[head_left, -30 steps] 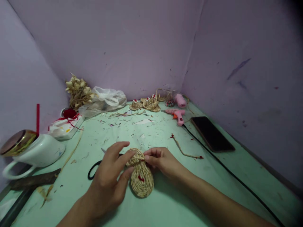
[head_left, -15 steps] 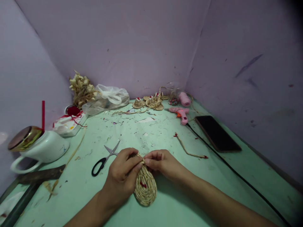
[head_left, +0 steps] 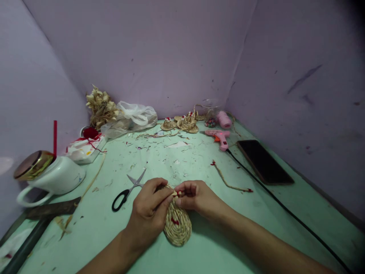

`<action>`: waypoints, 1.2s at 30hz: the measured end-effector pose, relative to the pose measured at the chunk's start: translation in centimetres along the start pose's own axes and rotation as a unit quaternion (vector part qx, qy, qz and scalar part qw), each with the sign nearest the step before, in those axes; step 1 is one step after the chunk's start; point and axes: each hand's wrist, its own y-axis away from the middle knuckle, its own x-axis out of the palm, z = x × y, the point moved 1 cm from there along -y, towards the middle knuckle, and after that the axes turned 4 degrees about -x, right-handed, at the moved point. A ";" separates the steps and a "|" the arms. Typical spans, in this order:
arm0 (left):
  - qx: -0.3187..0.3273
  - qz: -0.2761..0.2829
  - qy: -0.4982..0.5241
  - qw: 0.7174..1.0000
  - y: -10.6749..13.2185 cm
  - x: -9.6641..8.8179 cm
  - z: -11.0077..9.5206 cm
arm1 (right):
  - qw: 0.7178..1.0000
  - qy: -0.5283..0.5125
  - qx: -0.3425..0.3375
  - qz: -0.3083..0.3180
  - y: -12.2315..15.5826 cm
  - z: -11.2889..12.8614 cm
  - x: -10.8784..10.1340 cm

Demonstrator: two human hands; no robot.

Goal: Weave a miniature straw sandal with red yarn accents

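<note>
An oval coiled straw piece [head_left: 179, 228], like a small slipper sole with a red bit at its centre, is held just over the table. My left hand [head_left: 151, 207] is closed on its upper left side, thumb and fingers pinching near the top. My right hand [head_left: 196, 196] has its thumb and curled fingers at the top right of the piece, about a red-tied strand end that now shows between the hands. Black-handled scissors [head_left: 128, 194] lie with blades apart beside my left hand. A short braided straw cord [head_left: 228, 183] with red-tied ends lies beyond my right hand.
A pink glue gun [head_left: 219, 137] with a black cord [head_left: 273, 194] and a phone [head_left: 262, 161] lie to the right. Small straw slippers [head_left: 186, 123] and a plastic bag [head_left: 134, 120] are at the back. A white mug [head_left: 61, 177] and a hammer-like tool [head_left: 53, 209] are at left.
The right fingertips have parted slightly from the left ones, exposing the red-tied strand end at the top of the straw piece. The whole view has shifted a little.
</note>
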 end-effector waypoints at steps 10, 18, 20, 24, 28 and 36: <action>-0.112 -0.061 -0.100 0.987 -0.6 -0.7 1.2 | 0.999 0.040 0.011 -0.023 0.0 0.2 -0.3; -0.066 0.111 -0.216 0.968 -2.4 -5.6 2.0 | 0.997 0.047 0.020 -0.055 -0.3 0.8 -0.9; -0.135 0.134 -0.241 0.952 -2.9 -7.6 3.2 | 0.996 0.054 0.019 -0.070 -0.5 0.9 -1.1; -0.215 0.233 -0.314 0.895 -3.3 -9.1 5.1 | 0.994 0.057 0.018 -0.088 -0.7 1.1 -1.4; -0.277 0.228 -0.400 0.843 -3.3 -7.8 4.1 | 0.994 0.060 0.014 -0.089 -0.8 0.9 -1.6; -0.223 0.219 -0.510 0.801 -2.4 -5.1 2.6 | 0.994 0.060 0.017 -0.085 -0.8 0.8 -1.5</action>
